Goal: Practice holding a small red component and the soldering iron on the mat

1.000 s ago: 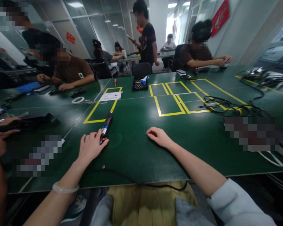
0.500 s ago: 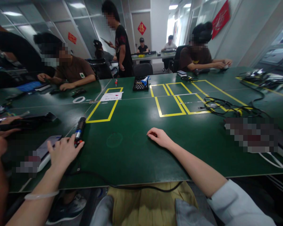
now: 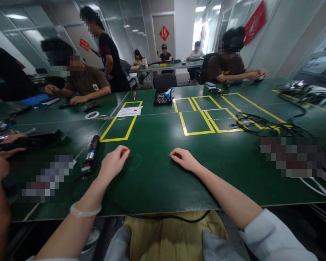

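Observation:
My left hand (image 3: 114, 160) rests on the green table (image 3: 152, 188) with its fingers curled in and the thumb against them; nothing shows in it. Just left of it lies a black cylindrical tool (image 3: 91, 152) with a silver and blue band and red parts, likely an electric screwdriver, apart from the hand. To the right, my right hand (image 3: 185, 159) lies on the tabletop, its fingers bent toward the thumb and nothing visible inside. Faint chalk-like rings mark the surface between both hands.
Yellow tape frames (image 3: 197, 133) mark the table beyond my hands. A black tray (image 3: 162, 98) of small parts stands farther back. Coiled black cables (image 3: 250, 121) lie at right. A white paper (image 3: 129, 111), a tape roll (image 3: 92, 115) and co-workers are at left.
My left hand has left the black cylindrical tool and moved right, its spread fingers now curled. My right hand has stayed put. A standing person in the background has shifted left.

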Demonstrator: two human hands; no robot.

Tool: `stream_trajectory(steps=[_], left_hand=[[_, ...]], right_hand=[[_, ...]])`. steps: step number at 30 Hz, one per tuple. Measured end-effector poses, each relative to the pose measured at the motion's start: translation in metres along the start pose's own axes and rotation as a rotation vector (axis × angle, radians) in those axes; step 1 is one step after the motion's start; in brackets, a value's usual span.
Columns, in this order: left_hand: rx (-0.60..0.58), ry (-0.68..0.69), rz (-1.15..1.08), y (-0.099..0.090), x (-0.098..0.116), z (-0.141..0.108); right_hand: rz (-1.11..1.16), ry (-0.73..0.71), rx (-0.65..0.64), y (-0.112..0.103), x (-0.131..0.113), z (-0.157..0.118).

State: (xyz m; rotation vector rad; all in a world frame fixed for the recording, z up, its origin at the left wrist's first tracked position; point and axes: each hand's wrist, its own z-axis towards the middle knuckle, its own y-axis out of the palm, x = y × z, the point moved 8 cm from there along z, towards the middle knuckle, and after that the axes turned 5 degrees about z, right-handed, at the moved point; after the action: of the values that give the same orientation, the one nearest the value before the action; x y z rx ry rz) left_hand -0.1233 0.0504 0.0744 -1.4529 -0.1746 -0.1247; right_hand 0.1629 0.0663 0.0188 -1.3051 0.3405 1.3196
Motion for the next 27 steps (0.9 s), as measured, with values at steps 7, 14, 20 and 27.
stream_trajectory(steps=[7, 14, 20, 27], left_hand=[[-0.309, 0.358, -0.648, 0.051, 0.142, 0.007], [-0.484, 0.375, -0.934, 0.088, 0.164, 0.005], [-0.451, 0.269, -1.045, 0.099, 0.149, 0.01], [-0.468, 0.286, -1.005, 0.102, 0.151, 0.007]], right_hand=[[0.341, 0.065, -0.054, 0.006, 0.007, 0.0], [0.496, 0.082, -0.109, 0.014, 0.007, 0.002], [0.378, 0.116, -0.015, 0.006, 0.016, 0.001], [0.283, 0.084, 0.01, 0.002, 0.011, 0.001]])
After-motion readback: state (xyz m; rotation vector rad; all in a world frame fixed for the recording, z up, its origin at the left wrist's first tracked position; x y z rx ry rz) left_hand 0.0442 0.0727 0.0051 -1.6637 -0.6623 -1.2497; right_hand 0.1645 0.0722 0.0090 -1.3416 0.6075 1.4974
